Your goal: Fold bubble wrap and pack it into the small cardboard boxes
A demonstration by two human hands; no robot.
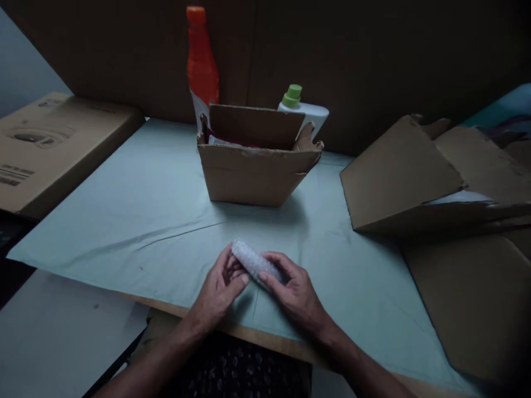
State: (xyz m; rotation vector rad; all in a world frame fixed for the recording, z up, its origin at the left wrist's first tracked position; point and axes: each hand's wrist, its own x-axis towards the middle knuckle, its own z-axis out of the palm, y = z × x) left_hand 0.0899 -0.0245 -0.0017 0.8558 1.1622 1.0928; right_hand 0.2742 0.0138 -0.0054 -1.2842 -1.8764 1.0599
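A small cylinder-shaped bundle in bubble wrap (pixel 252 258) is held between my two hands, tilted, just above the front part of the cloth. My right hand (pixel 297 290) grips its lower right end, thumb on the near side and fingers over the far side. Curled fingers of my left hand (pixel 219 284) close about its upper left end, the thumb close to its near side. What the wrap contains cannot be made out. Beyond the hands stands an open cardboard box (pixel 253 174) with some packed items just showing inside.
A pale green cloth (pixel 166 182) covers the table. Behind the box are an orange-red bottle (pixel 202 63) and a white bottle with a green cap (pixel 313 113). An open carton (pixel 398 182) with spread flaps takes up the right side; a flat printed carton (pixel 58 143) lies left.
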